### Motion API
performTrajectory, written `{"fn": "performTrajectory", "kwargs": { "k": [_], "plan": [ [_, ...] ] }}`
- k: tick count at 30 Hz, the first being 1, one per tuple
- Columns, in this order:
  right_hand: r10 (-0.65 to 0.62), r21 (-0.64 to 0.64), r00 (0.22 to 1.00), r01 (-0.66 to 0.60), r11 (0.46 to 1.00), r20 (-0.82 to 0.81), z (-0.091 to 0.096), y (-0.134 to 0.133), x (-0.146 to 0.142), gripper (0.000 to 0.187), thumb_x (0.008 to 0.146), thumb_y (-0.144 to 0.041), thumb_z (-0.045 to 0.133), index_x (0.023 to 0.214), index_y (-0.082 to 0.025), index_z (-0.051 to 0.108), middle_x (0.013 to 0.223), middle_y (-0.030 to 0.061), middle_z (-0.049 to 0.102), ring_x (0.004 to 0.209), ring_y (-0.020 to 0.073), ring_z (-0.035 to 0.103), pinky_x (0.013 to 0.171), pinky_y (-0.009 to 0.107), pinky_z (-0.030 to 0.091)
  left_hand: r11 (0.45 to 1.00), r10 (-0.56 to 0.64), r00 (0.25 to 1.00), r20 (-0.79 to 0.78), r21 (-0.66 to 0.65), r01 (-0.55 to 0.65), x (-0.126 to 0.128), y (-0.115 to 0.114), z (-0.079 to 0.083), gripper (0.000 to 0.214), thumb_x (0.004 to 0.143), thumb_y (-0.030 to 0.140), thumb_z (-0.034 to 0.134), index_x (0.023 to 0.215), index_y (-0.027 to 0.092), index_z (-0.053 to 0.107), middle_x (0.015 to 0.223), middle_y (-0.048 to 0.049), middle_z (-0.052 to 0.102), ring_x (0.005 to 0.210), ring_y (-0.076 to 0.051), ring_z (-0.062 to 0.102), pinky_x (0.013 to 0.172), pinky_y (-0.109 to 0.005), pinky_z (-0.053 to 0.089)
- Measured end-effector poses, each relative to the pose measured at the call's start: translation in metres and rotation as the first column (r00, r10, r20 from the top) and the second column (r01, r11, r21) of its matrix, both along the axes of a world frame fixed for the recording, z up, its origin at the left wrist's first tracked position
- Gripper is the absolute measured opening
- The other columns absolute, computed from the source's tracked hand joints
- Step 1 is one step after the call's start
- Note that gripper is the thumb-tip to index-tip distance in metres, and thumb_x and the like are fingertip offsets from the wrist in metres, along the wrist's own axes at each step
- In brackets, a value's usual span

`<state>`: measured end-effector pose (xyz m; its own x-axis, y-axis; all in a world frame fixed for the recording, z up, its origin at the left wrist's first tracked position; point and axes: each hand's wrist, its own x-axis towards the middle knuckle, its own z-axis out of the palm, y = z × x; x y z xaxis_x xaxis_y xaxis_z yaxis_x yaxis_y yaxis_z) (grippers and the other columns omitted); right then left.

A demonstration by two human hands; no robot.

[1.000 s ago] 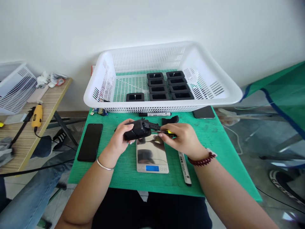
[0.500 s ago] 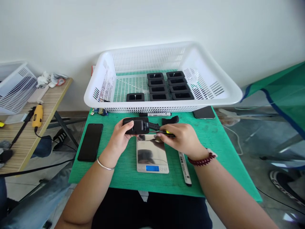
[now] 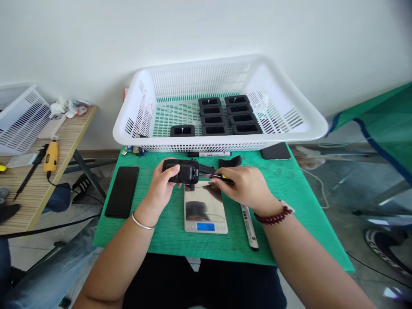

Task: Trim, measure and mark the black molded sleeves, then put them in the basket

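My left hand [image 3: 161, 182] is closed on a black rectangular moulded part [image 3: 186, 172], its thumb pressed on the upper face. The part is held above the far edge of a small digital scale [image 3: 206, 206] with a shiny plate and a lit blue display. My right hand [image 3: 244, 184] grips a slim black-and-yellow cutting knife [image 3: 225, 179], mostly hidden by the fingers. Its tip points left toward the part's right end; whether it touches cannot be made out. A dark strip [image 3: 206, 169] lies behind the knife, beside the part.
A white plastic basket [image 3: 220, 139] holding several black rectangular frames [image 3: 214, 130] stands at the back. On the green mat [image 3: 167, 240] are a phone [image 3: 122, 192], markers [image 3: 249, 229], a black scrap [image 3: 230, 162] and another dark device [image 3: 276, 151]. A side table [image 3: 69, 150] bears a yellow tool [image 3: 50, 158].
My left hand and the black part have shifted slightly left, and the part is turned a little. The knife tip has moved back from its end. At the left, a black tool on the side table shifted.
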<state>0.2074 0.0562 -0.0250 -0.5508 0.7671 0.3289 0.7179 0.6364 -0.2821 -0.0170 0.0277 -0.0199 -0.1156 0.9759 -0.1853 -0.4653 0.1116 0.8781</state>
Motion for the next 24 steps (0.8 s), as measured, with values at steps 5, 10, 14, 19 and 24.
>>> {"fn": "performTrajectory", "kwargs": {
  "k": [5, 10, 14, 19, 24],
  "plan": [
    [0.008, -0.026, 1.000, -0.008, 1.000, -0.003, 0.000, 0.000, 0.000, 0.033, 0.091, -0.044, 0.050, 0.079, -0.019, 0.067, 0.060, 0.0009, 0.066, 0.053, 0.0129, 0.054, 0.050, 0.026, 0.024, 0.999, 0.002, 1.000, -0.023, 0.032, -0.001, 0.000, -0.001, -0.002, 0.024, 0.063, 0.031, 0.074, 0.078, 0.017, 0.063, 0.061, 0.0027, 0.054, 0.049, -0.010, 0.052, 0.037, -0.019, 0.039],
    [-0.015, -0.066, 1.000, 0.014, 0.998, -0.020, 0.002, -0.001, -0.002, 0.035, 0.091, -0.045, 0.048, 0.075, -0.019, 0.065, 0.057, -0.0001, 0.062, 0.051, 0.0121, 0.051, 0.049, 0.026, 0.023, 0.994, 0.017, 1.000, -0.024, 0.107, -0.014, -0.001, 0.000, -0.004, 0.024, 0.062, 0.030, 0.072, 0.081, 0.017, 0.064, 0.063, 0.0029, 0.053, 0.050, -0.009, 0.051, 0.038, -0.018, 0.039],
    [-0.036, -0.071, 0.999, 0.035, 0.997, -0.023, 0.004, -0.003, -0.003, 0.036, 0.091, -0.046, 0.047, 0.072, -0.020, 0.063, 0.056, -0.0005, 0.061, 0.050, 0.0117, 0.049, 0.049, 0.025, 0.023, 0.989, 0.016, 0.998, -0.064, 0.147, -0.007, -0.001, -0.001, -0.005, 0.022, 0.061, 0.030, 0.072, 0.078, 0.018, 0.065, 0.062, 0.0030, 0.052, 0.048, -0.009, 0.049, 0.037, -0.019, 0.036],
    [-0.109, -0.013, 0.994, 0.108, 0.994, -0.012, 0.001, 0.000, 0.000, 0.039, 0.092, -0.046, 0.046, 0.070, -0.019, 0.063, 0.053, 0.0002, 0.058, 0.047, 0.0113, 0.047, 0.047, 0.025, 0.023, 0.975, -0.104, 0.981, -0.162, 0.177, 0.132, 0.004, -0.007, -0.006, 0.023, 0.061, 0.032, 0.074, 0.076, 0.017, 0.066, 0.064, 0.0018, 0.054, 0.052, -0.009, 0.050, 0.043, -0.019, 0.039],
    [-0.193, 0.086, 0.976, 0.202, 0.976, -0.101, -0.003, 0.003, 0.002, 0.035, 0.092, -0.044, 0.048, 0.078, -0.017, 0.067, 0.056, 0.0016, 0.062, 0.048, 0.0122, 0.051, 0.047, 0.025, 0.026, 0.987, -0.088, 0.992, -0.086, 0.123, 0.098, 0.006, -0.009, -0.004, 0.024, 0.062, 0.034, 0.073, 0.079, 0.018, 0.066, 0.064, 0.0012, 0.056, 0.050, -0.010, 0.052, 0.040, -0.020, 0.040]
  ]
}}
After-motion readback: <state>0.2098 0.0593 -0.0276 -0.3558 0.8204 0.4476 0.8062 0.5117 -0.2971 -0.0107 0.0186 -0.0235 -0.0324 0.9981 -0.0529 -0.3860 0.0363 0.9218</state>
